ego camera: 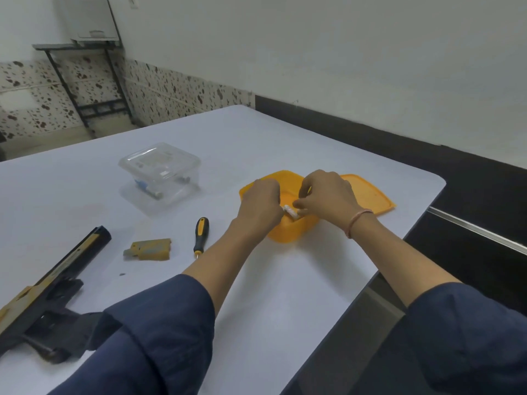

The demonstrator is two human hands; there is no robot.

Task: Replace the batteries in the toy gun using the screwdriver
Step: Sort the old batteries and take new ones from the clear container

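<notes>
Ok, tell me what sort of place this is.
Probably a plain indoor workroom: a large white-covered table, a wall faced low down with brown-speckled tiles, and a black metal-frame stand against it.

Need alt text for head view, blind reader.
The left hand and right hand hold a small white object over an open orange container on a white table. A screwdriver, yellow cover, clear box and toy gun lie left of it.

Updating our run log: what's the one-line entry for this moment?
left hand, right hand: pinching small white cylinder | over: orange plastic box | black-yellow screwdriver: untouched
</notes>
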